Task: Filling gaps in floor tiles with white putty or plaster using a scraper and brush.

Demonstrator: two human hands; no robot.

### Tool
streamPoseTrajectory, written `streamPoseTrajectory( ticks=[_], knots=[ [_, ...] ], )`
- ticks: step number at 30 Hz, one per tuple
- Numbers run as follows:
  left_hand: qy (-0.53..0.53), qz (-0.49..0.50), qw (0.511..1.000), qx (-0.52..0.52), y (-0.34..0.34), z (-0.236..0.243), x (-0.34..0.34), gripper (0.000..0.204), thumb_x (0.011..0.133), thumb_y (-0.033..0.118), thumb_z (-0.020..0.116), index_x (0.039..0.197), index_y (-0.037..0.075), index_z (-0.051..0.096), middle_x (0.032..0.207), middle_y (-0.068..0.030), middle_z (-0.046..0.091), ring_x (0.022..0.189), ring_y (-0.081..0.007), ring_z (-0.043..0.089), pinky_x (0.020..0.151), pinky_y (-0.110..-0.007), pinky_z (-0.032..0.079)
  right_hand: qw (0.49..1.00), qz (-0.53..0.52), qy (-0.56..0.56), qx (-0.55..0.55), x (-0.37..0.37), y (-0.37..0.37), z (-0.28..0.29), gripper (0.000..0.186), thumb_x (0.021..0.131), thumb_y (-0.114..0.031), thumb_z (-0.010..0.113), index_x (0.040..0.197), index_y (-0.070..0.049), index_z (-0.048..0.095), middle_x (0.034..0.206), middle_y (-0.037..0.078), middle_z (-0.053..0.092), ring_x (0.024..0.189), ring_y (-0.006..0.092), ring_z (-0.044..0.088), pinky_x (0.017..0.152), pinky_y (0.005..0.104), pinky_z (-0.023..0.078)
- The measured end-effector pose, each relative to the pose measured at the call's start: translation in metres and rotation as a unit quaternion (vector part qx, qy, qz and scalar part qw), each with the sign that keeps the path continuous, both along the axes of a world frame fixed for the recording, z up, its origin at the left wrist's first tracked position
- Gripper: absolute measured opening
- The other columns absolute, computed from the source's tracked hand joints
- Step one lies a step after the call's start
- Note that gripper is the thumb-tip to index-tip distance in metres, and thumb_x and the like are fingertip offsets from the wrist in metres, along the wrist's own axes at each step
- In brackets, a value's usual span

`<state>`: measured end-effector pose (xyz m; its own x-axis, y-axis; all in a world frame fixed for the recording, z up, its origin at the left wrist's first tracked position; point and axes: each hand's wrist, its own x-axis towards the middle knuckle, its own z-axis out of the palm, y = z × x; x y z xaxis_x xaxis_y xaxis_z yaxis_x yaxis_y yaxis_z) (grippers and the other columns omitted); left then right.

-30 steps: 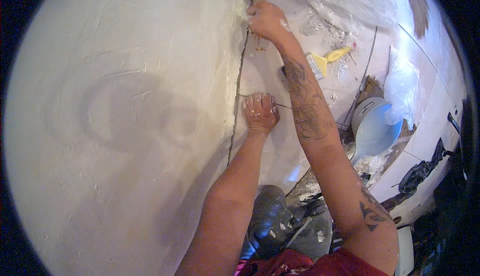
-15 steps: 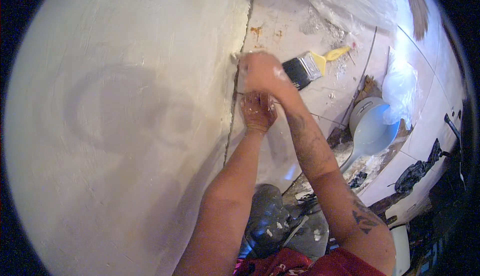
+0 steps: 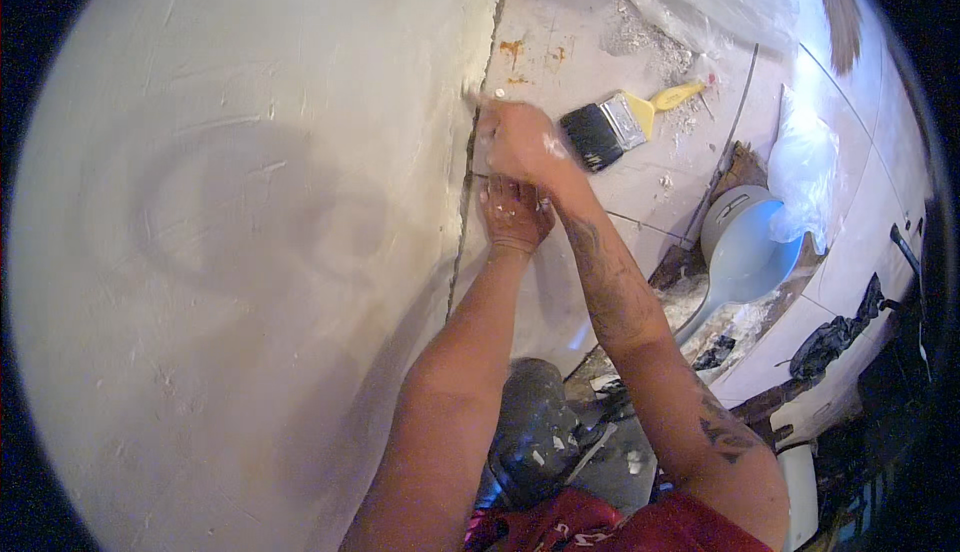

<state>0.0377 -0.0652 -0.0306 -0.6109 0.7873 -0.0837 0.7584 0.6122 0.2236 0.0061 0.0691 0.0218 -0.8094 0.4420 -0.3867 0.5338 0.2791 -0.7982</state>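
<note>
Apparently the wall is largely coated; the gap at its foot looks unfilled.
The right hand curls with the gap at nine o'clock, too blurred to tell what it pinches; the left hand rests flat on the floor at six, the brush at three.

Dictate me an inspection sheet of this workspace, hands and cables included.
Surface: pale floor, powdery and stained in places.
Job's things: pale wall, dark gap along its edge; brush lying near the right hand.
Clutter: plastic bag, powder, dipper.
Hands: left hand on the floor, fingertips partly hidden; right hand blurred beside the gap, grip unclear.
Cables: none clearly seen.
Surroundings: brown bristles, upper right.
</note>
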Motion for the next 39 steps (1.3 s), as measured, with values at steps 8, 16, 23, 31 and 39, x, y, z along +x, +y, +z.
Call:
streamPoseTrajectory(
  ticks=[8, 16, 23, 31, 39],
  knots=[
    [-0.014, -0.004, 1.0, -0.025, 0.009, 0.004, 0.007, 0.026, 0.069, 0.021, 0.052, 0.092, 0.008, 0.051, 0.094, -0.012, 0.05, 0.091, -0.0303, 0.045, 0.078, -0.046, 0.033, 0.982, -0.125, 0.087, 0.111, -0.015, 0.057, -0.016, 0.021, 0.059, -0.008, 0.049, 0.074, -0.006, 0.063, 0.091, 0.014, 0.061, 0.082, 0.0336, 0.056, 0.073, 0.0373, 0.045],
    [-0.034, -0.009, 0.999, 0.01, 0.011, 0.007, 0.005, 0.027, 0.067, 0.019, 0.053, 0.092, 0.009, 0.051, 0.092, -0.0118, 0.05, 0.087, -0.0297, 0.046, 0.075, -0.045, 0.034, 0.996, -0.071, 0.013, 0.056, -0.019, 0.029, -0.02, 0.065, 0.057, -0.003, 0.05, 0.121, -0.008, 0.042, 0.091, 0.01, 0.063, 0.087, 0.0302, 0.057, 0.078, 0.0344, 0.046],
    [0.01, -0.026, 1.0, -0.015, 0.012, -0.001, 0.011, 0.032, 0.063, 0.022, 0.056, 0.092, 0.01, 0.051, 0.094, -0.0117, 0.05, 0.09, -0.0285, 0.045, 0.078, -0.045, 0.032, 0.995, 0.057, -0.081, 0.002, 0.005, 0.027, 0.003, 0.049, 0.058, -0.002, 0.048, 0.106, -0.01, 0.057, 0.092, 0.012, 0.062, 0.089, 0.0302, 0.057, 0.08, 0.0354, 0.044],
    [0.002, -0.025, 1.0, 0.001, 0.007, -0.004, 0.008, 0.033, 0.061, 0.022, 0.056, 0.091, 0.009, 0.051, 0.093, -0.0134, 0.051, 0.088, -0.0309, 0.046, 0.077, -0.047, 0.033, 0.989, -0.092, -0.018, 0.112, -0.044, 0.087, -0.017, 0.042, 0.06, -0.01, 0.053, 0.102, -0.008, 0.057, 0.091, 0.011, 0.062, 0.087, 0.0301, 0.057, 0.077, 0.0362, 0.045],
    [-0.065, -0.002, 0.998, -0.022, 0.012, 0.012, 0.006, 0.023, 0.07, 0.02, 0.053, 0.089, 0.008, 0.052, 0.093, -0.0136, 0.05, 0.089, -0.0322, 0.046, 0.079, -0.049, 0.033, 0.998, 0.031, -0.054, 0.017, -0.003, 0.02, -0.006, 0.026, 0.059, -0.008, 0.053, 0.083, -0.008, 0.064, 0.082, 0.016, 0.061, 0.08, 0.0336, 0.057, 0.074, 0.0394, 0.046]
  ],
)
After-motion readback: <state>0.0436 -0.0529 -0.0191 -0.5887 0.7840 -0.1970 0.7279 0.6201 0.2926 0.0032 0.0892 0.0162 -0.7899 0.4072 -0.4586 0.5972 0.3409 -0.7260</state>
